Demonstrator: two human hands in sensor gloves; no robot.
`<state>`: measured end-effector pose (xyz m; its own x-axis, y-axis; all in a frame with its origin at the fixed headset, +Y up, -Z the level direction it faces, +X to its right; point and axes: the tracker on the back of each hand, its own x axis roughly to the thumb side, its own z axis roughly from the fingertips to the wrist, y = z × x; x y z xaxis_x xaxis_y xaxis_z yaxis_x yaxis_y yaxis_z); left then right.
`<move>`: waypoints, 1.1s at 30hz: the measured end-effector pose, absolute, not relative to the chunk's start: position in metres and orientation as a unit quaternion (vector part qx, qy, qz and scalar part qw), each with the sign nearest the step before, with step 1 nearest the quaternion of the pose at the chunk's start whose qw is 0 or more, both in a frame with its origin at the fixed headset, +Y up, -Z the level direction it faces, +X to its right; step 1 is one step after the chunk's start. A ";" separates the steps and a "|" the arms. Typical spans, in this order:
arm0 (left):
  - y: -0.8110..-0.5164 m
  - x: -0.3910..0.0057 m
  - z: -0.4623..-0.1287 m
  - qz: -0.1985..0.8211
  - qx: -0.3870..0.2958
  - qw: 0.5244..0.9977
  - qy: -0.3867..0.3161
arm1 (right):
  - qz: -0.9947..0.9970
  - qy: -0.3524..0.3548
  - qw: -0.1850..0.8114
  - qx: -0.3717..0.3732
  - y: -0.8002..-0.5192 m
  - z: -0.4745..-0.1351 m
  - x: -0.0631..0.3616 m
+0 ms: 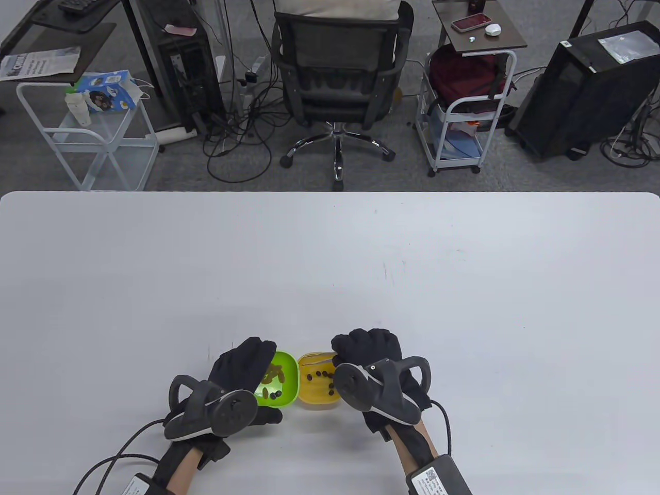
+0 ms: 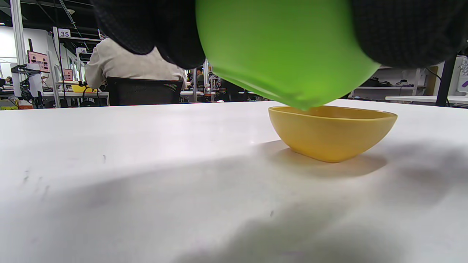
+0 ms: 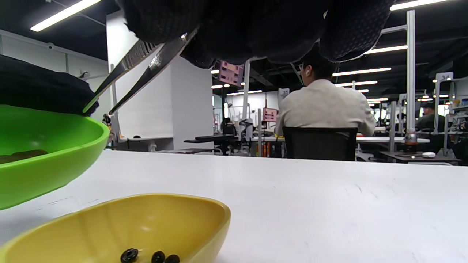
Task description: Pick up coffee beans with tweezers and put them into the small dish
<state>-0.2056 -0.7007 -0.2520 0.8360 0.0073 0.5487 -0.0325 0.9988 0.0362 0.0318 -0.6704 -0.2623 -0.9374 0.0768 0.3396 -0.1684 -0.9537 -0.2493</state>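
In right wrist view only: tweezers [image 3: 146, 69], tips perhaps over green dish [image 3: 47, 146]

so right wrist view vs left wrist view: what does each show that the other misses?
Only the right wrist view: the tweezers held by the right hand, their tips open and reaching toward the green dish, plus dark coffee beans inside the yellow dish.

Only the left wrist view: the green dish's underside, lifted off the table and tilted in the left hand, its low edge over the yellow dish's rim.

Both: the two dishes and the white table.
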 end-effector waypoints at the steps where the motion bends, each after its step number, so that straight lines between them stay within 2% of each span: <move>1: -0.701 -0.206 -0.252 0.011 0.022 0.958 -0.286 | 0.973 -0.142 0.062 0.170 -0.670 -0.261 0.030; 17: -0.701 -0.205 -0.252 0.011 0.022 0.958 -0.286 | 0.964 -0.132 0.015 0.230 -0.681 -0.248 -0.003; 33: -0.701 -0.205 -0.252 0.011 0.022 0.958 -0.287 | 0.959 -0.128 -0.034 0.252 -0.689 -0.243 -0.020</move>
<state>-0.2049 -0.7008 -0.2524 0.8348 0.0089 0.5504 -0.0339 0.9988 0.0353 -0.0197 -0.6886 -0.2432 -0.8704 -0.1296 0.4750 0.0002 -0.9648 -0.2629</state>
